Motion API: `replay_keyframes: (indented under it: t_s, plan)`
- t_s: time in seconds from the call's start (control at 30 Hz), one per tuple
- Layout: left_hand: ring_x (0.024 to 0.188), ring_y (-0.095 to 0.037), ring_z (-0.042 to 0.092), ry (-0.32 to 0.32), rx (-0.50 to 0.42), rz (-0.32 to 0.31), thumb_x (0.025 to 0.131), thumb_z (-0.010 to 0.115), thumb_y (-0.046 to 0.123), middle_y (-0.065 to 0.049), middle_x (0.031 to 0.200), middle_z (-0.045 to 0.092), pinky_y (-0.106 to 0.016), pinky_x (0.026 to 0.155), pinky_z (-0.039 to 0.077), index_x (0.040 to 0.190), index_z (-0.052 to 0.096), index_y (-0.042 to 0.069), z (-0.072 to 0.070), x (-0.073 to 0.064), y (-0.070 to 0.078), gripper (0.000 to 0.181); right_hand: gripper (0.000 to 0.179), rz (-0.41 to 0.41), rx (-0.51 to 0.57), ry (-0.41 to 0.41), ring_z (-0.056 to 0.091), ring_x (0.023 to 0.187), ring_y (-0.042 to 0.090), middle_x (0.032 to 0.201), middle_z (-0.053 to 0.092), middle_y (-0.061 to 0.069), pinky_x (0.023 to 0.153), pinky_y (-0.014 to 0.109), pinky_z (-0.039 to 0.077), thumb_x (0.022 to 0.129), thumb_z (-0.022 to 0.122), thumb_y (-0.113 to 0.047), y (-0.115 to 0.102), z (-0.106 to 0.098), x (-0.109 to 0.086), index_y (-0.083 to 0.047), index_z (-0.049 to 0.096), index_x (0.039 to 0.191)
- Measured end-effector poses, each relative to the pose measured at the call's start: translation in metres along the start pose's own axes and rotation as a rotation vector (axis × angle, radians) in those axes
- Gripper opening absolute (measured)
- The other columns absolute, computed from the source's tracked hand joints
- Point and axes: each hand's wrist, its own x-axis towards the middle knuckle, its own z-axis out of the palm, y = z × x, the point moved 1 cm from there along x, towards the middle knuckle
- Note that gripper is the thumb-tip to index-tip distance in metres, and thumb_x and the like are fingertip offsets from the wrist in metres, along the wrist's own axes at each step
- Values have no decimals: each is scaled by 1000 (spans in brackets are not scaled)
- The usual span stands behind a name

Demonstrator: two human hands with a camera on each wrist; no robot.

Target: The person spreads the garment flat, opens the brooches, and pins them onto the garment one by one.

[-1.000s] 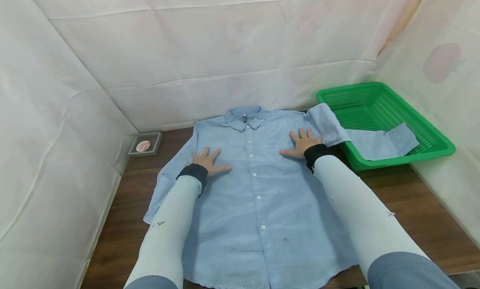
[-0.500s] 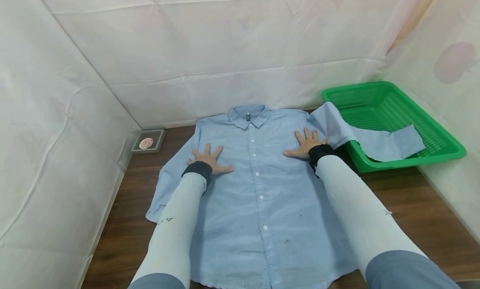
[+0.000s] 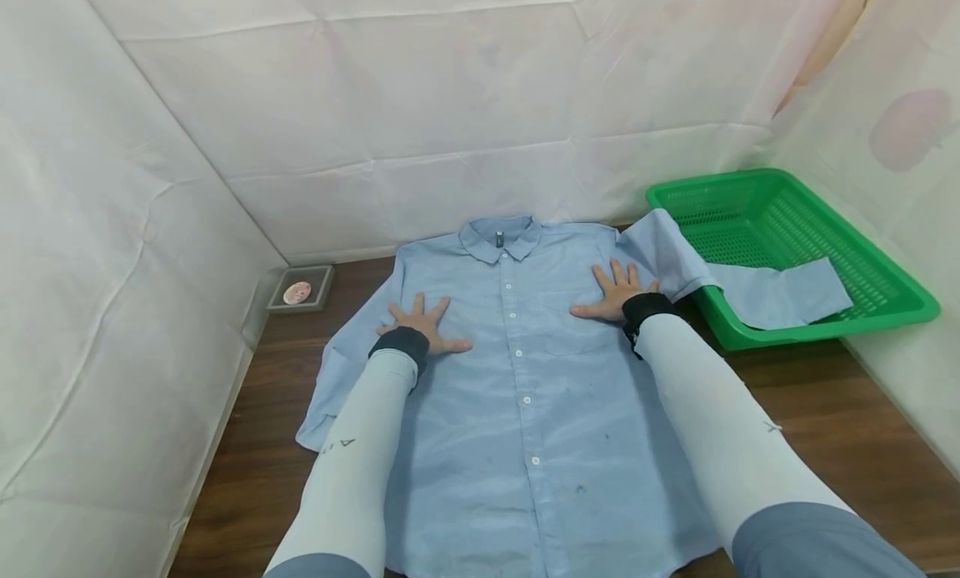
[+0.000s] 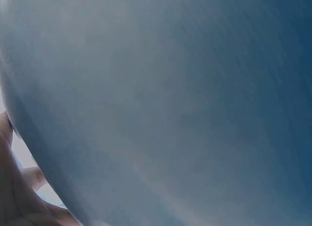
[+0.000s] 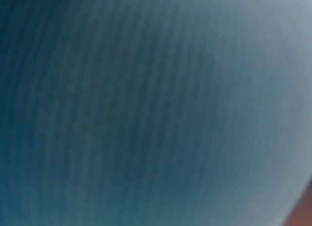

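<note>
A light blue button-up shirt [image 3: 480, 411] lies front side up and spread out, its collar toward the back wall. My left hand [image 3: 422, 321] rests on the chest at the left with fingers spread. On the other side of the button line, my right hand [image 3: 617, 293] rests with spread fingers near the shoulder. The sleeve on the right [image 3: 780, 291] runs over a basket rim and lies partly inside. The other sleeve [image 3: 337, 378] slants down at the left, partly behind my forearm. Blue cloth [image 4: 161, 109] fills most of the left wrist view; the right wrist view shows blurred blue fabric [image 5: 146, 109].
A green plastic basket [image 3: 813, 331] stands at the back right. At the back left sits a small grey square tray [image 3: 324, 288] with a pink round piece [image 3: 297, 293] in it. White sheeting [image 3: 480, 78] encloses the dark wooden table [image 3: 247, 445] at the back and sides.
The head view has shifted slightly, so everything appears a little further right. Both hands keep their places on the shirt.
</note>
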Motion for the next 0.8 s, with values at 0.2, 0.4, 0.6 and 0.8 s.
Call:
replay_keyframes:
  t_s: [0.2, 0.4, 0.6, 0.8]
  plan:
    - [133, -64, -5, 4, 6, 3, 60, 48, 94, -9, 161, -8, -83, 87, 20, 153, 5, 44, -1, 6, 0, 114, 124, 13, -14, -4, -24, 139, 44, 157, -21, 14, 93, 79, -11, 64, 44, -93, 3, 2, 5, -25, -8, 154]
    - [133, -64, -4, 26, 31, 5, 53, 42, 99, -8, 161, -8, -84, 87, 18, 152, 3, 46, 7, 11, 2, 119, 125, -43, -138, 68, -3, 141, 49, 157, -2, 25, 96, 79, 6, 65, 47, -91, -11, -5, 0, -14, 9, 156]
    - [134, -63, 0, 73, 94, 20, 48, 36, 103, -12, 161, 2, -83, 90, 13, 152, 8, 45, 15, 10, 4, 122, 113, -211, -354, 114, 12, 140, 49, 157, 14, 22, 95, 80, 12, 71, 48, -86, -68, -1, -43, -16, 20, 155]
    - [139, -55, 1, 149, 251, 16, 43, 25, 106, -16, 158, 18, -83, 92, 4, 153, 11, 42, 10, 11, 4, 128, 108, -206, -336, 15, 21, 135, 54, 156, 16, 23, 91, 79, 24, 74, 57, -78, -100, 7, -82, -20, 16, 156]
